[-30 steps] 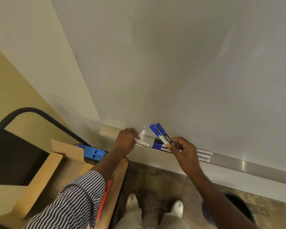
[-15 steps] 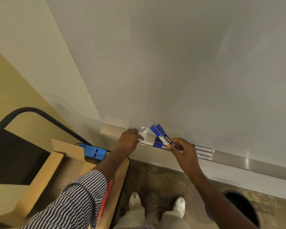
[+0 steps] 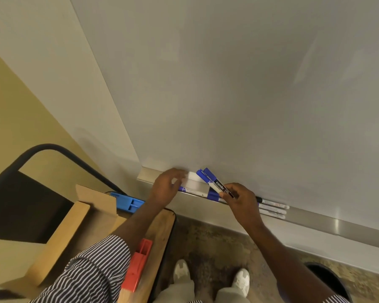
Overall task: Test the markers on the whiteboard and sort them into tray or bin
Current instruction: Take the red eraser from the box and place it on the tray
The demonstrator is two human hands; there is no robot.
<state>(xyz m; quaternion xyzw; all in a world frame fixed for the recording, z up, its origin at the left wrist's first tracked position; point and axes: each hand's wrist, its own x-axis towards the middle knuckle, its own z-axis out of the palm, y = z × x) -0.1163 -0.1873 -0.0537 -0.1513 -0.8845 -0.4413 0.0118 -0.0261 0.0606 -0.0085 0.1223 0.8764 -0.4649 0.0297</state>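
Still-capped markers (image 3: 214, 184) in right hand (image 3: 241, 201)

A wooden table (image 3: 160, 232) stands at lower left. On it an open cardboard box (image 3: 79, 217) sits left, a blue plastic piece (image 3: 127, 202) at its far edge, a red plastic piece (image 3: 138, 265) near its right edge. White shoes (image 3: 210, 278) stand on mottled floor (image 3: 217, 241) right of the table.

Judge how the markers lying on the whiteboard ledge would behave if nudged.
The markers look round and slim, so they would probably roll along the ledge. They seem stiff and light. The ledge's front edge looks low, so a firm push might send one off.
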